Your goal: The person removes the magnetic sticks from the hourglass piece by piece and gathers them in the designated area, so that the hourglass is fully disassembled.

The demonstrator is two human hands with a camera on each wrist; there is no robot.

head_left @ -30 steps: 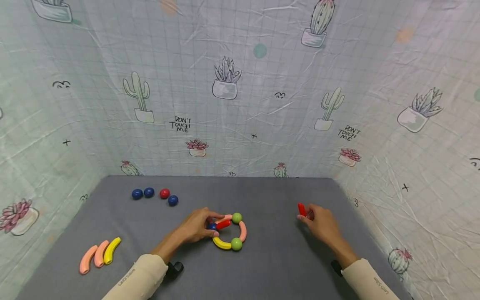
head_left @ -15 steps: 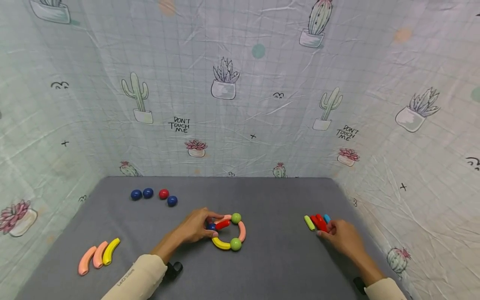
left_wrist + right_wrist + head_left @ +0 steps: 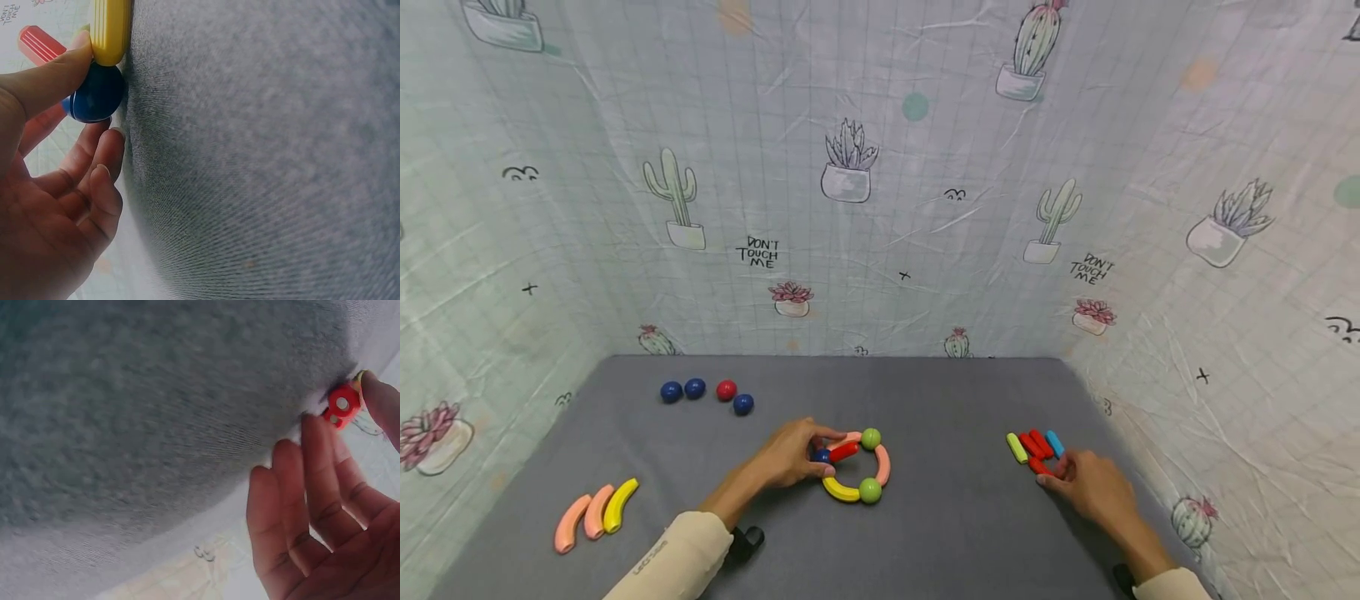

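My left hand [image 3: 792, 452] pinches a blue ball [image 3: 97, 94] between thumb and fingers. The ball belongs to a ring laid on the table, with a yellow curved rod [image 3: 841, 490], two green balls [image 3: 870, 490] and pink curved rods [image 3: 882, 465]. From the blue ball a short red rod [image 3: 844, 451] slants up over the ring. Over on the right, my right hand [image 3: 1099, 487] has thumb and fingertips at the end of another red rod [image 3: 1040, 466], which appears pinched between them. Two more red rods [image 3: 1036, 442], a lime-green rod [image 3: 1017, 448] and a blue rod [image 3: 1055, 443] lie beside it.
Several loose balls lie at the back left: blue ones [image 3: 695, 388] and a red one [image 3: 726, 390]. Two pink curved rods [image 3: 572, 523] and a yellow one [image 3: 621, 505] lie at the front left. A patterned cloth [image 3: 880, 250] encloses the grey table [image 3: 940, 533].
My right hand carried a red rod rightward and down to the loose straight rods, then shifted slightly toward me with a red rod at its fingertips. The left hand stays on the blue ball.
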